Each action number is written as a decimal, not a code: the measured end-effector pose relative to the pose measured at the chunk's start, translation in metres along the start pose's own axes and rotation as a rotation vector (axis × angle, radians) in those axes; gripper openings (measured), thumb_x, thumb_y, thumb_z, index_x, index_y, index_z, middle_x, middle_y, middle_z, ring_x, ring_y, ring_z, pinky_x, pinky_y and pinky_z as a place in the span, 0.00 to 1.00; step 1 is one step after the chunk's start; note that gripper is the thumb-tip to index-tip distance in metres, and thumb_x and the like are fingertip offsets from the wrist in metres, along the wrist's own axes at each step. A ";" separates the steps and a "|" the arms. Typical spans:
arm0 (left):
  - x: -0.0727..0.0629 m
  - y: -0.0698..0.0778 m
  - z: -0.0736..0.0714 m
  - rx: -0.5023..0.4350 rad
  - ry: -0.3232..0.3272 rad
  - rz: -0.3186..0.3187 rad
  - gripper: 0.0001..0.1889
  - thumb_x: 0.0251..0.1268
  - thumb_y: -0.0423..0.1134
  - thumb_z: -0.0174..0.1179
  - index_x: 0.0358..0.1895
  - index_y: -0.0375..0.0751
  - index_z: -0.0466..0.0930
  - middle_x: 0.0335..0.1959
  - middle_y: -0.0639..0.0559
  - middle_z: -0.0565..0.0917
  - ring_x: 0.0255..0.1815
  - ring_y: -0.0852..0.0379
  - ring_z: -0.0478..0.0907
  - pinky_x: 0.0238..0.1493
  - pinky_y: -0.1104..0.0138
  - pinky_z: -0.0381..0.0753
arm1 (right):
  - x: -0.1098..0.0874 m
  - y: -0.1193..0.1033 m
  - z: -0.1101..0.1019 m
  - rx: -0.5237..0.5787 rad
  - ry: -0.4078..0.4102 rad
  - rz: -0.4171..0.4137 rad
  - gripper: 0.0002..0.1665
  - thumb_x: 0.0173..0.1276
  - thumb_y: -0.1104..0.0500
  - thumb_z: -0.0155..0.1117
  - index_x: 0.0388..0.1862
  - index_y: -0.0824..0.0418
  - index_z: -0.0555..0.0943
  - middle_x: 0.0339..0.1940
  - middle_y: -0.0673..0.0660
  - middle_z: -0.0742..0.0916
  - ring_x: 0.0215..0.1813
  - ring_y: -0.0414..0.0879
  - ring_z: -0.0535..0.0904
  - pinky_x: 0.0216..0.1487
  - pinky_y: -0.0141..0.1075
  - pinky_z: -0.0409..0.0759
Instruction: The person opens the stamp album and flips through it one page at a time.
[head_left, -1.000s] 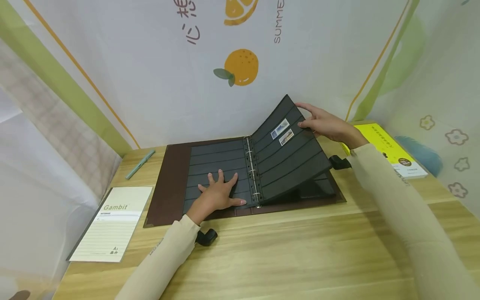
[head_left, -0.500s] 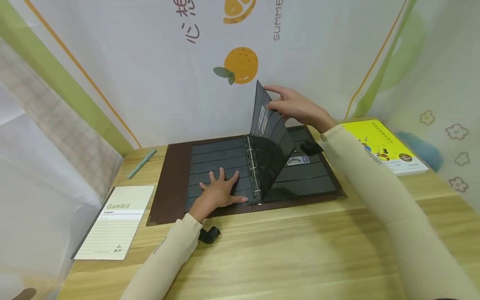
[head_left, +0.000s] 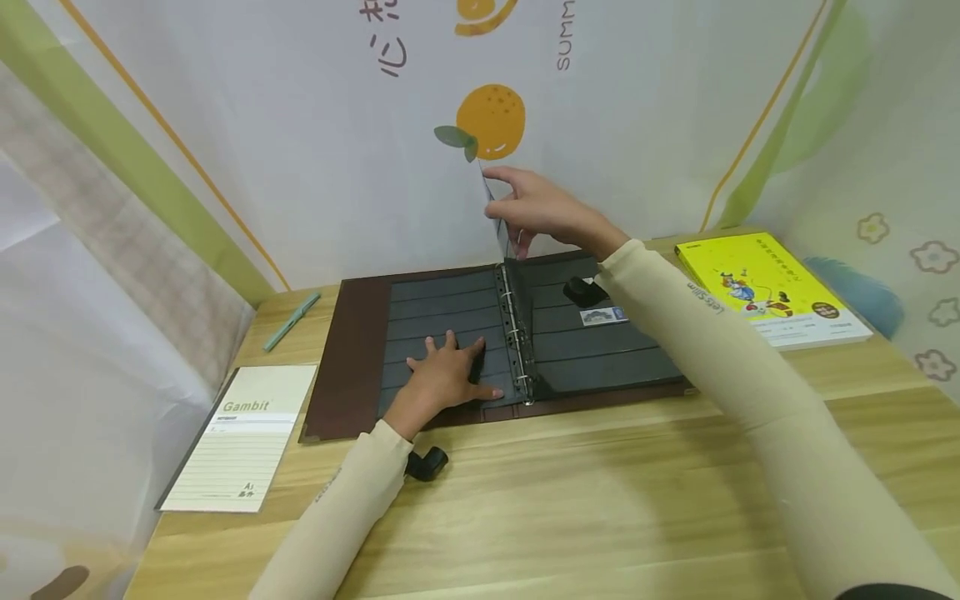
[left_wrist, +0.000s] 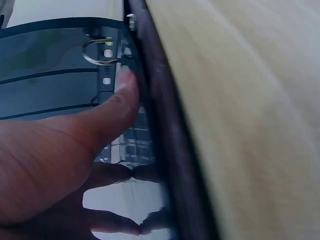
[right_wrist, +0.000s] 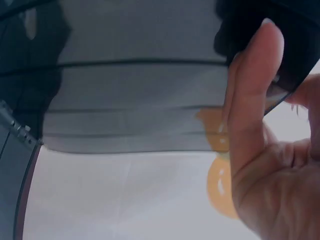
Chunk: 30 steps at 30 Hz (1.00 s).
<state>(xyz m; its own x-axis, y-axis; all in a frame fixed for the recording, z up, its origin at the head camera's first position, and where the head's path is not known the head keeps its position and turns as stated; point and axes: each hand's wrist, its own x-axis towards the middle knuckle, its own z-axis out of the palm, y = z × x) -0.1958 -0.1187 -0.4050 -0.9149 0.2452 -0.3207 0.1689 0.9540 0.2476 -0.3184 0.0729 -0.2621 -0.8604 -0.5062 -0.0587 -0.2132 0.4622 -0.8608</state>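
A stamp album with a dark brown cover [head_left: 341,358] lies spread on the table, with metal rings [head_left: 514,333] down its middle. My left hand [head_left: 442,379] rests with fingers spread on the black left page [head_left: 442,304], thumb close to the lowest ring. Between thumb and fingers, my right hand [head_left: 543,208] pinches the outer edge of a glossy black leaf [right_wrist: 135,87], which stands nearly upright over the rings and is seen almost edge-on from the head. Under it, the right page [head_left: 600,362] bears a stamp [head_left: 600,317], partly covered by the right wrist camera.
A cream notebook [head_left: 240,437] lies left of the album, with a pale green pen [head_left: 292,321] behind it. On the right is a yellow book [head_left: 765,283]. A white printed curtain [head_left: 337,167] hangs right behind the wooden table [head_left: 585,500].
My right hand has swung the leaf up from the right side to nearly upright, moving left and uncovering the page with the stamp. My left hand has stayed on the left page.
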 end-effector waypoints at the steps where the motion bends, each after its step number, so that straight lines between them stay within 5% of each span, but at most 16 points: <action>1: -0.001 -0.001 -0.002 -0.025 0.017 0.018 0.47 0.61 0.64 0.67 0.80 0.53 0.58 0.78 0.33 0.63 0.77 0.26 0.59 0.67 0.29 0.64 | 0.001 -0.002 0.003 -0.001 -0.003 0.001 0.43 0.75 0.57 0.53 0.84 0.51 0.50 0.16 0.54 0.79 0.16 0.49 0.78 0.31 0.50 0.87; 3: -0.004 -0.002 -0.011 -0.130 0.075 0.070 0.42 0.66 0.60 0.64 0.78 0.45 0.63 0.63 0.34 0.80 0.62 0.35 0.80 0.61 0.40 0.78 | 0.003 -0.006 0.010 -0.020 -0.005 0.008 0.43 0.75 0.57 0.52 0.84 0.53 0.49 0.15 0.55 0.81 0.16 0.50 0.81 0.32 0.51 0.87; 6: -0.014 0.005 -0.034 -0.453 0.143 0.156 0.33 0.78 0.57 0.51 0.77 0.42 0.64 0.53 0.41 0.87 0.48 0.47 0.88 0.52 0.53 0.85 | 0.004 -0.012 0.016 -0.084 0.018 0.009 0.41 0.75 0.57 0.50 0.84 0.55 0.51 0.14 0.54 0.82 0.16 0.50 0.81 0.28 0.48 0.86; 10: -0.030 0.028 -0.071 -0.954 0.178 0.249 0.36 0.80 0.65 0.34 0.81 0.49 0.55 0.73 0.39 0.72 0.65 0.43 0.80 0.55 0.53 0.86 | 0.004 -0.017 0.020 -0.180 0.072 0.011 0.39 0.75 0.56 0.49 0.83 0.56 0.54 0.12 0.53 0.81 0.15 0.48 0.79 0.22 0.42 0.82; 12: -0.036 0.040 -0.084 -1.054 0.194 0.268 0.38 0.77 0.69 0.32 0.82 0.52 0.51 0.77 0.42 0.66 0.66 0.42 0.80 0.51 0.53 0.87 | 0.004 -0.020 0.022 -0.213 0.100 0.019 0.39 0.74 0.56 0.50 0.83 0.57 0.54 0.12 0.53 0.80 0.14 0.47 0.78 0.21 0.40 0.81; 16: -0.039 0.055 -0.102 -0.985 0.222 0.217 0.38 0.77 0.65 0.45 0.82 0.57 0.48 0.74 0.49 0.73 0.53 0.47 0.87 0.43 0.58 0.89 | 0.001 -0.024 0.026 -0.260 0.141 0.022 0.40 0.74 0.57 0.50 0.83 0.60 0.54 0.13 0.52 0.80 0.13 0.45 0.76 0.20 0.37 0.78; 19: -0.037 0.057 -0.108 -0.922 0.199 0.182 0.35 0.78 0.50 0.50 0.83 0.55 0.47 0.44 0.50 0.86 0.29 0.53 0.87 0.36 0.63 0.87 | 0.000 -0.025 0.027 -0.304 0.143 0.016 0.39 0.77 0.54 0.50 0.83 0.61 0.53 0.13 0.52 0.81 0.14 0.45 0.77 0.20 0.37 0.79; 21: -0.036 0.055 -0.110 -0.881 0.198 0.168 0.34 0.77 0.40 0.47 0.83 0.52 0.48 0.24 0.54 0.79 0.14 0.56 0.75 0.24 0.66 0.79 | -0.001 -0.024 0.025 -0.330 0.133 0.020 0.40 0.79 0.49 0.50 0.83 0.61 0.53 0.13 0.52 0.82 0.14 0.46 0.80 0.20 0.39 0.81; 23: -0.036 0.051 -0.112 -0.833 0.205 0.145 0.35 0.75 0.35 0.45 0.82 0.49 0.49 0.15 0.55 0.65 0.09 0.58 0.61 0.18 0.68 0.67 | -0.002 -0.020 0.022 -0.336 0.120 0.029 0.41 0.80 0.44 0.50 0.82 0.60 0.54 0.16 0.53 0.83 0.16 0.47 0.82 0.21 0.40 0.81; 26: -0.038 0.041 -0.112 -0.785 0.239 0.102 0.35 0.73 0.33 0.47 0.82 0.48 0.52 0.18 0.52 0.75 0.09 0.60 0.54 0.16 0.68 0.58 | -0.007 -0.008 0.014 -0.325 0.104 0.061 0.42 0.80 0.38 0.47 0.82 0.60 0.56 0.26 0.57 0.87 0.21 0.47 0.85 0.25 0.42 0.84; 30: -0.040 0.031 -0.108 -0.780 0.270 0.079 0.35 0.72 0.32 0.52 0.81 0.48 0.54 0.48 0.40 0.88 0.11 0.59 0.59 0.19 0.68 0.63 | -0.016 0.022 0.002 -0.353 0.080 0.133 0.40 0.80 0.40 0.48 0.80 0.62 0.60 0.43 0.65 0.89 0.31 0.51 0.88 0.35 0.44 0.87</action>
<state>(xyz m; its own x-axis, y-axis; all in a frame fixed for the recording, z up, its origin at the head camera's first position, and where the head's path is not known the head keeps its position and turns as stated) -0.1939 -0.1173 -0.2854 -0.9843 0.1618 -0.0700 0.0243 0.5176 0.8553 -0.3087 0.0900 -0.2814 -0.9215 -0.3733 -0.1069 -0.2315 0.7491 -0.6207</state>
